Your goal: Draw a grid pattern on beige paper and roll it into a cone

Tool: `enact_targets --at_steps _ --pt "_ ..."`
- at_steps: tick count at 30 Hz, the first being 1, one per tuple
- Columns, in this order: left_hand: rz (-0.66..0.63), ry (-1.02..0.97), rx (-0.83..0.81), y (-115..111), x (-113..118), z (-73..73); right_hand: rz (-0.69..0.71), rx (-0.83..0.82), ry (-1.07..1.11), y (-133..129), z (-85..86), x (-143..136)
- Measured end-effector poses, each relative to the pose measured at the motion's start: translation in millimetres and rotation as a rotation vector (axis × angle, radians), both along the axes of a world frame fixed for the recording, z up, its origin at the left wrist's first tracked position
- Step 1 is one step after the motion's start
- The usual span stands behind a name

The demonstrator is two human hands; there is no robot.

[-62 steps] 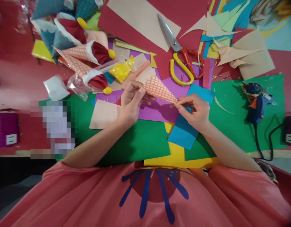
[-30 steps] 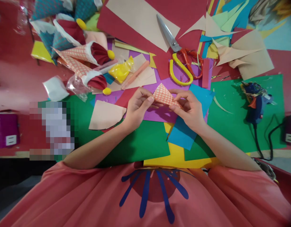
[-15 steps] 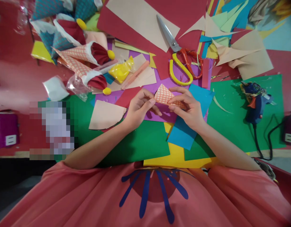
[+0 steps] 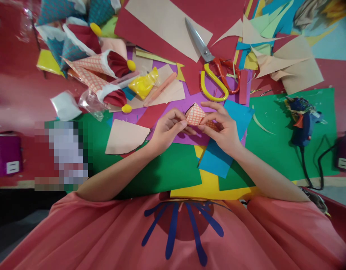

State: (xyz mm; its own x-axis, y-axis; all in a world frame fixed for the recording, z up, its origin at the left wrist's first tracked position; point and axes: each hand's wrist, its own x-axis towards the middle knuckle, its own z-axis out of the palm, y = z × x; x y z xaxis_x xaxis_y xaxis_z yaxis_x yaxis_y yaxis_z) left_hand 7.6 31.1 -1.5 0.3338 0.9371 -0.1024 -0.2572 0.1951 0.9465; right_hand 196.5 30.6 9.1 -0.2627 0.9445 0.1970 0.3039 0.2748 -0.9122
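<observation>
Both hands hold a small orange-and-white checked piece (image 4: 196, 114) over the purple sheet (image 4: 190, 139). My left hand (image 4: 172, 127) pinches its left edge between thumb and fingers. On the right side, my right hand (image 4: 219, 127) grips it, with part of the piece hidden under the fingers. The piece looks folded or rolled, and a dark edge shows at its upper left. To the left of my left hand lies a beige curved piece (image 4: 126, 137) with a dark edge. A blue sheet (image 4: 216, 157) lies below my right hand.
Scissors (image 4: 206, 56) with red and yellow handles lie beyond my hands. A blue glue gun (image 4: 302, 129) with a cord sits on green sheet at the right. Checked cones (image 4: 95, 63) and a yellow packet (image 4: 144, 83) lie upper left; beige scraps (image 4: 299, 63) lie upper right.
The checked piece has turned in my fingers, and its dark upper-left edge shows more. My left hand has shifted slightly to the right, closer to my right hand.
</observation>
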Motion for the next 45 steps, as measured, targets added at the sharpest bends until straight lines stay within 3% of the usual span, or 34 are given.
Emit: enact_targets --at_steps 12,17,21,33,38,41,45 --pt "0.019 0.064 -0.017 0 1 1.6 -0.024 0.043 0.037 -2 -5.6 -4" --pt "0.042 0.022 -0.022 1 1 0.5 -0.020 -0.132 0.228 -4 -9.4 -6" --pt "0.036 -0.030 -0.033 2 1 0.0 -0.013 -0.220 0.237 -5 -7.0 -5" --pt "0.051 -0.064 -0.038 2 2 2.5 -0.043 -0.093 0.172 -5 -6.4 -5" --pt "0.083 -0.053 -0.053 2 2 2.1 0.021 -0.088 0.120 -3 -2.3 -2" --pt "-0.028 -0.012 -0.097 4 -2 5.5 0.051 -0.048 0.052 -2 1.7 1" --pt "-0.279 0.051 -0.158 5 -8 14.6 0.159 -0.154 0.059 -3 3.8 1"
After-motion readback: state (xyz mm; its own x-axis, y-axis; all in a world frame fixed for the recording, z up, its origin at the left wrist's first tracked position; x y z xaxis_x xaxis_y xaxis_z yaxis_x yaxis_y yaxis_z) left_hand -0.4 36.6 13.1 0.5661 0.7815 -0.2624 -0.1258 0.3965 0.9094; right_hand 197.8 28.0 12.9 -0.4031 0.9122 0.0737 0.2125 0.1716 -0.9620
